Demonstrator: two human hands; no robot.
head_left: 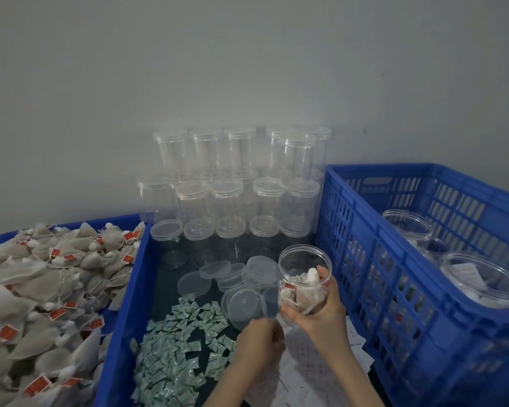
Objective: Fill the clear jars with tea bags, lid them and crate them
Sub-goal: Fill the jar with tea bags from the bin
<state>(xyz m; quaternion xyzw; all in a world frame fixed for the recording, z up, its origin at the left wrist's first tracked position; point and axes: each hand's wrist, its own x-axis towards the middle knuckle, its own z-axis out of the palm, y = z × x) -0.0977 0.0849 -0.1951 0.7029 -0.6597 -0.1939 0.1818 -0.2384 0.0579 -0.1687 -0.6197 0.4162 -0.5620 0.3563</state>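
My right hand (321, 315) grips a clear open jar (303, 268), tilted toward me and partly filled with tea bags. My left hand (257, 345) is just left of it with curled fingers, pinching the lower edge of a clear lid (270, 302) that stands on edge against the jar. More loose lids (241, 306) lie in the blue tray (124, 304) beside it. A heap of tea bags (41, 289) with red tags fills the tray on the left. The blue crate (394, 259) on the right holds filled jars (482, 277) without lids.
Stacked empty lidded jars (227, 195) stand against the grey wall behind the tray. Small green sachets (177, 356) are scattered in the tray's near part. White paper slips (306, 362) lie under my wrists.
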